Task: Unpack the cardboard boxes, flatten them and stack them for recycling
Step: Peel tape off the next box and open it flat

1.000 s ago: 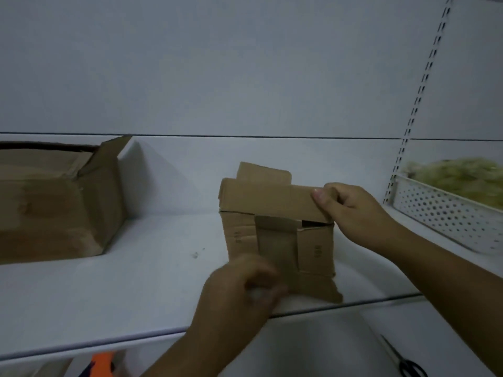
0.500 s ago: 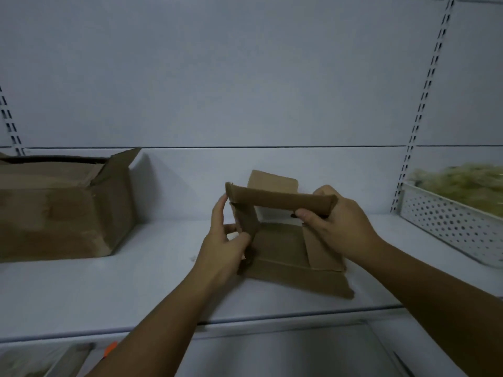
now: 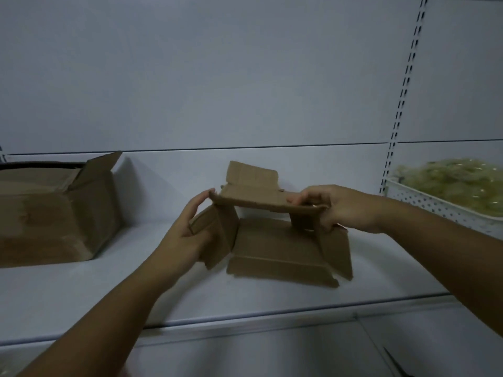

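A small brown cardboard box [image 3: 277, 248] lies opened out on the white shelf [image 3: 109, 289], its bottom panel flat and its top panel held level above it. My left hand [image 3: 187, 227] holds the box's left side wall, fingers stretched up to the top panel's left corner. My right hand [image 3: 334, 208] pinches the right end of the top panel. A larger open cardboard box [image 3: 51, 213] stands at the left of the shelf, one flap raised.
A white perforated basket [image 3: 435, 205] filled with pale green stuff sits at the right on the neighbouring shelf. A slotted upright [image 3: 402, 99] runs up the back wall. Scissors [image 3: 394, 363] show at the bottom right, below the shelf edge.
The small box has spread wider and lower: its side walls have splayed outward and the top panel has come down flatter. My left hand moved from the front to the left wall.
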